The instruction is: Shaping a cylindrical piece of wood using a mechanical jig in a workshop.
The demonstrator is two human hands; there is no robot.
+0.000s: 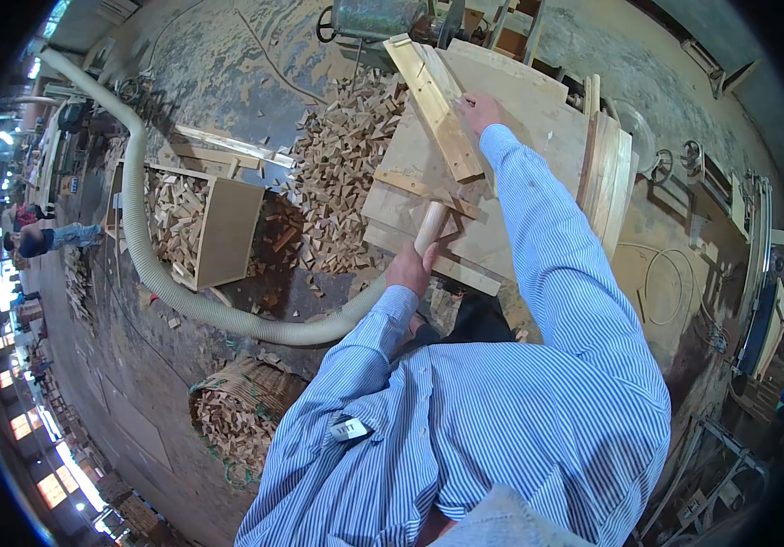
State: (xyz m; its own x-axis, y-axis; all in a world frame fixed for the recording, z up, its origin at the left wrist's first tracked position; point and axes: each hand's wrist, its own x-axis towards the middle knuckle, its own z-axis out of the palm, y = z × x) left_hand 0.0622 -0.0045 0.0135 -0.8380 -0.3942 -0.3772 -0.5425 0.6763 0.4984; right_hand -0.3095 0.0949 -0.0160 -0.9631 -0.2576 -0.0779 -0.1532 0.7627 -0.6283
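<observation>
My left hand grips a pale cylindrical end piece on a ribbed cream hose, just below a short wooden bar on a broad plywood work surface. Higher up, my right arm reaches out, and my right hand has its fingers curled at the right edge of a long wooden fixture with dark holes along it. What those fingertips hold is too small to make out.
Heaps of wood offcuts lie left of the surface, with more in an open plywood box and a woven basket. Curved boards stand on the right, near machinery. Other people are at the far left.
</observation>
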